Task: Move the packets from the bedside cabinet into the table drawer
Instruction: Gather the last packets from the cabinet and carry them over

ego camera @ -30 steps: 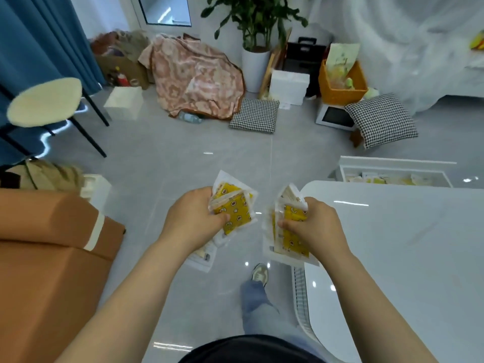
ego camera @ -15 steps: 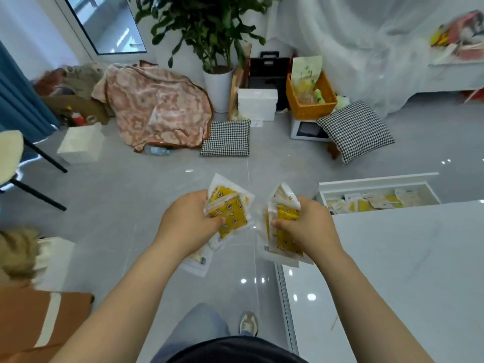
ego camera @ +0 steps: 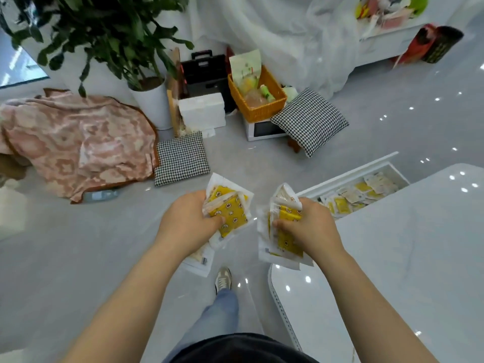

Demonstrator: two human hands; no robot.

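My left hand (ego camera: 187,222) grips a bunch of yellow-and-white packets (ego camera: 229,209) over the floor. My right hand (ego camera: 311,226) grips a second bunch of the same packets (ego camera: 281,238) just left of the white table's corner. The open white table drawer (ego camera: 348,176) lies to the right of my right hand and holds several packets (ego camera: 358,192). The white glossy table top (ego camera: 406,258) fills the lower right. The bedside cabinet is out of view.
A checked cushion (ego camera: 182,158) and a pink patterned blanket (ego camera: 76,142) lie on the grey floor ahead. Further back stand a potted plant (ego camera: 150,100), a white box (ego camera: 203,110), an orange basket (ego camera: 258,100) and a second checked cushion (ego camera: 310,121). My shoe (ego camera: 223,279) steps below the hands.
The view has swung right and closer to the table. The drawer now sits nearer to my right hand. Both hands still hold their packets.
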